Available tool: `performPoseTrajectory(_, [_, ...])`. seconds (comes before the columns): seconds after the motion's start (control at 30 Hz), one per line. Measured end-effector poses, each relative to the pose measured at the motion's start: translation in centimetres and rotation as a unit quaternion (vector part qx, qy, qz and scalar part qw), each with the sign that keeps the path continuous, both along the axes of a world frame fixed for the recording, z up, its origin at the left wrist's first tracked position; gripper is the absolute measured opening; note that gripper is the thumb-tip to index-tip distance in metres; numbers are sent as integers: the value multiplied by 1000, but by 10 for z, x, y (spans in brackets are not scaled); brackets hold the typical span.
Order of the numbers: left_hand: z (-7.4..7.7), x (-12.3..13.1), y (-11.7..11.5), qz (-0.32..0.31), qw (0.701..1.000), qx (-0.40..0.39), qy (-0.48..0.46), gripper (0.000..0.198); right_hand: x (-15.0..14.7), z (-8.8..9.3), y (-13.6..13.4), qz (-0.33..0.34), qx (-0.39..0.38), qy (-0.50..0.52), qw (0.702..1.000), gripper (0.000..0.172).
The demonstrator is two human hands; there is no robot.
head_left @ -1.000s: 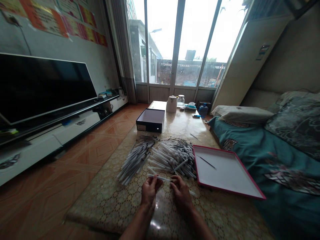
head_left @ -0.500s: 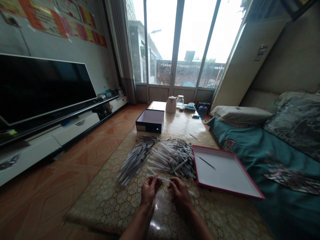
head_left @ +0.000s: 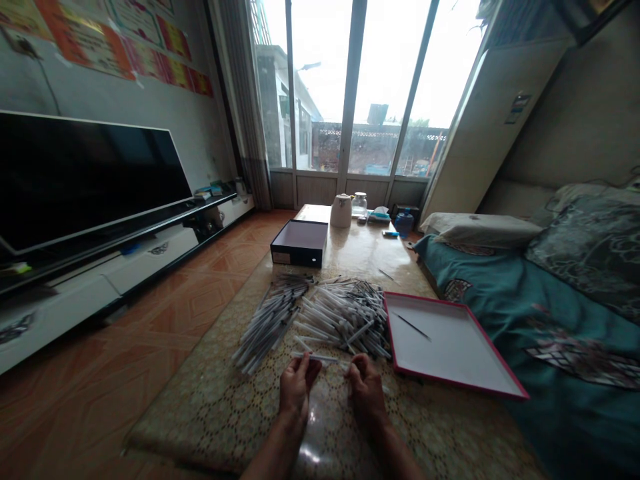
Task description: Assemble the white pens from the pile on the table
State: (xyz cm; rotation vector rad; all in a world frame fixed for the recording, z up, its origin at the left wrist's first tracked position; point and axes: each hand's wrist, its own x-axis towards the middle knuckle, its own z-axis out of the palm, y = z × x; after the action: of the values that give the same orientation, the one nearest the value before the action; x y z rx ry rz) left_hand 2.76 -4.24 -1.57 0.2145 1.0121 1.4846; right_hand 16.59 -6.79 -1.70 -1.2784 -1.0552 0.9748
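One white tube (head_left: 323,358) sits between the hands, above the desk (head_left: 200,413); it looks light, stiff and slick, easiest to hold mid-length. The left hand (head_left: 294,385) pinches it near its left end between fingers; the right hand's (head_left: 366,387) curl beside its other end, gripping what, I cannot tell. Television (head_left: 90,180), glossy patterned desk, then sofa (head_left: 500,280) span the room.

Slim white tube (head_left: 324,359), held crosswise

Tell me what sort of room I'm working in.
Most likely a home living room: a flat-screen television stands on a low white-fronted cabinet, and across the table is what looks like a cloth-covered sofa.
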Motion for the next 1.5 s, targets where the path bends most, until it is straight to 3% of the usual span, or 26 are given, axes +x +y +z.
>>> performPoseTrajectory(0.17, [10, -4, 9, 35, 999, 7, 4, 7, 11, -8, 9, -55, -13, 107, 993, 26])
performPoseTrajectory(0.37, [12, -12, 30, 96, 995, -23, 15, 11, 37, -2, 35, -192, -40, 115, 974, 19])
performPoseTrajectory(0.5, [9, -1, 47, 47, 997, -23, 53, 15, 47, -4, 56, -229, -58, 112, 965, 25])
performPoseTrajectory(0.67, [10, 12, 60, -15, 997, 5, 75, 7, 49, -6, 69, -191, -57, 93, 976, 53])
performPoseTrajectory(0.8, [6, -6, 53, -62, 972, 25, 226, 13, 43, -8, 56, -175, -48, 53, 982, 49])
performPoseTrajectory(0.87, [4, -24, 49, -78, 927, 49, 363, 15, 36, -9, 43, -163, -36, 36, 985, 41])
performPoseTrajectory(0.9, [4, -33, 47, -74, 891, 63, 443, 15, 31, -10, 37, -152, -29, 24, 988, 38])
performPoseTrajectory(1.0, [5, -57, 48, -58, 735, 108, 666, 12, 19, -13, 20, -135, -7, -44, 990, 33])
performPoseTrajectory(1.1, [8, -69, 55, -81, 599, 112, 789, 16, 13, -17, 11, -135, 24, -136, 981, 31])
performPoseTrajectory(1.2, [11, -71, 62, -130, 508, 82, 848, 18, 12, -19, 9, -115, 63, -214, 968, 27])
performPoseTrajectory(1.3, [13, -68, 68, -163, 460, 35, 872, 14, 12, -20, 10, -105, 98, -257, 956, 25])
performPoseTrajectory(1.5, [17, -64, 72, -201, 460, -34, 864, 15, 7, -19, 6, -83, 158, -308, 935, 22])
